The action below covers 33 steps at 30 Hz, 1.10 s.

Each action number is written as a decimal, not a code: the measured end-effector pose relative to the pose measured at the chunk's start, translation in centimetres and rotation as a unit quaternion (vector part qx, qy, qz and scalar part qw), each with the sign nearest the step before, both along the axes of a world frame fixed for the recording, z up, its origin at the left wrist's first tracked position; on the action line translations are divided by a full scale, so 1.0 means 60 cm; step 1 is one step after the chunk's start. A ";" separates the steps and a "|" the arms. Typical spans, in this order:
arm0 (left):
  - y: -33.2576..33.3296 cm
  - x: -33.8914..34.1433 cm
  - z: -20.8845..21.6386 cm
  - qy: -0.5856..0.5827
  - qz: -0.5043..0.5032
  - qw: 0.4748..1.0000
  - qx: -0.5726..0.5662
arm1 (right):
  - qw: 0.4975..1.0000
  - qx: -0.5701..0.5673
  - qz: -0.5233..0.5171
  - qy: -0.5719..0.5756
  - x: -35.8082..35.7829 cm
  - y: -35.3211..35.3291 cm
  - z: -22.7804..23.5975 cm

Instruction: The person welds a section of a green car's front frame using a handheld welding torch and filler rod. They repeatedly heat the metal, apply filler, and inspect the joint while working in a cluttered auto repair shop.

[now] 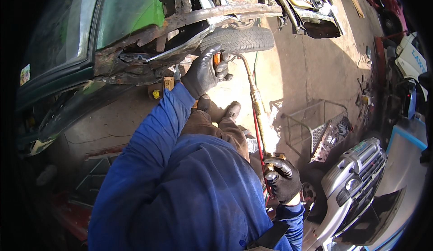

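Observation:
A long brass cutting torch [257, 100] slants across in front of me, its bent head up near my left hand. My right hand [287, 184], in a dark glove, is closed round the valve end of the torch, where red and green hoses join. Close beside the torch head, my gloved left hand [200, 75] is closed with a small orange object [217, 61] showing between the fingers; it looks like a lighter, but is partly covered. No flame shows. Just beyond stands a car tire [239, 39] under a stripped, rusty front end.
The green car body [135, 12] with torn sheet metal [185, 48] is at the upper left. A wire basket cart [318, 125] stands on the concrete to the right. A silver vehicle front [361, 179] lies at the lower right. The red hose [258, 134] runs beside my leg.

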<state>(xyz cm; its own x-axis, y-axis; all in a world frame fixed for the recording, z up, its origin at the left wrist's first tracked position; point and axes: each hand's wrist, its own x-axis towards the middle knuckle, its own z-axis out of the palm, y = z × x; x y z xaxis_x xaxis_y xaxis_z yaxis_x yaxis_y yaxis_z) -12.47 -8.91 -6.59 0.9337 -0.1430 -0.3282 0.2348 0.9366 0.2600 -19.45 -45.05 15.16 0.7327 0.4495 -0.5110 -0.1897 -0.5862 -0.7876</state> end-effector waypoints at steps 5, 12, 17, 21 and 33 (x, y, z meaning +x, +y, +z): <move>-0.063 -0.050 0.008 0.076 -0.036 0.988 0.128 | 1.000 -0.011 -0.019 -0.022 -0.007 0.005 -0.019; -0.196 -0.095 0.045 0.009 -0.240 0.939 0.246 | 0.995 -0.040 0.008 -0.095 -0.004 0.023 -0.065; -0.228 -0.077 0.058 0.041 -0.238 0.922 0.301 | 0.996 -0.084 -0.024 -0.036 -0.007 0.034 -0.083; -0.229 -0.077 0.055 0.091 -0.213 0.943 0.238 | 0.994 0.012 -0.108 0.026 -0.014 0.036 -0.084; -0.208 -0.079 0.054 0.049 -0.202 0.941 0.267 | 0.961 0.005 -0.274 0.025 -0.029 0.048 -0.113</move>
